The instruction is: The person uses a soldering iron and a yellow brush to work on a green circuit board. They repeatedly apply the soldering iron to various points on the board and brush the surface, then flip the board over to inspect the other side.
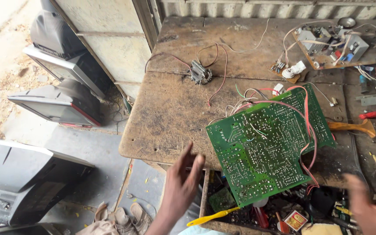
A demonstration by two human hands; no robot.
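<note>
A large green circuit board [268, 143] lies solder side up on the worn wooden bench [170, 109], overhanging its near edge, with red, pink and white wires [306, 126] looping over it. My left hand [182, 182] hovers just left of the board near the bench's front edge, fingers apart and holding nothing. My right hand [373, 200] is blurred at the lower right, right of the board, fingers spread and empty.
A small metal coil part [200, 72] with red leads sits mid-bench. Another board with components [327, 45] lies at the back right. A wooden-handled tool [353, 126] and a red screwdriver [373, 114] lie right. An open drawer [262, 213] of tools sits below. Old televisions [62, 69] stand left.
</note>
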